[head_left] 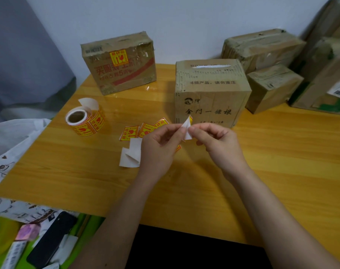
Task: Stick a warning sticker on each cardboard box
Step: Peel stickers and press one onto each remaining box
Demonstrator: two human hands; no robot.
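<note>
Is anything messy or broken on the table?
A bit. The far boxes look crumpled and heavily taped. Empty white backing paper lies curled beside loose stickers, and the sticker roll has a paper tail sticking up.

Sticker roll [85, 118] lies left of loose stickers [141, 131] (probably four), boxes [211, 92] behind.

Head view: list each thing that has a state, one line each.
Left hand: pinches the sticker.
Right hand: pinches the sticker.
Sticker: held between both hands, backing partly peeled.
Sticker roll: on its side, end loose.
Left box: taped shut, sticker on.
Middle box: shut, no sticker visible.
Backing paper: peeled, curled on the table.
</note>
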